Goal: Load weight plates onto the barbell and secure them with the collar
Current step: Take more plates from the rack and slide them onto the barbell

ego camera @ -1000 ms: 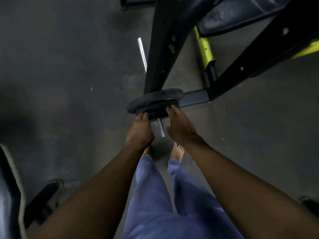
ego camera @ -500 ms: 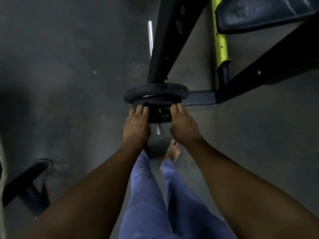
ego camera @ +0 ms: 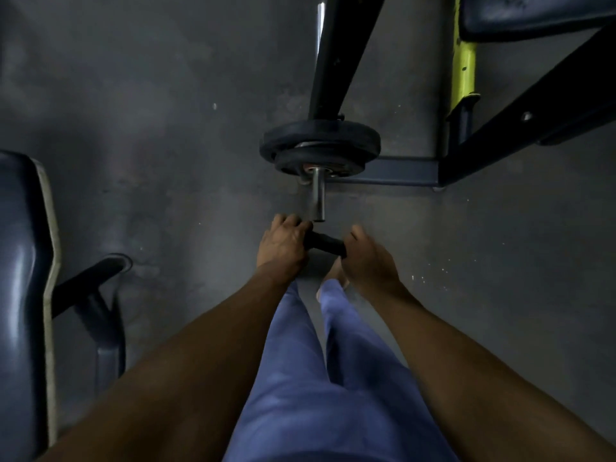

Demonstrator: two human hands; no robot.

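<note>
Gripping a small dark plate [ego camera: 325,245] between them, the left hand [ego camera: 283,243] and right hand [ego camera: 368,258] curl around its opposite edges just short of the barbell sleeve [ego camera: 317,193], probably to line its hole up with the tip. Two plates [ego camera: 320,146] already sit further up the sleeve. Below lies dim, scuffed grey floor [ego camera: 150,128], a rack [ego camera: 336,55] ahead and a padded bench [ego camera: 23,261] left.

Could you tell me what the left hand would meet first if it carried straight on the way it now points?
Probably the barbell sleeve end just ahead of the left hand, though depth is unclear.
</note>
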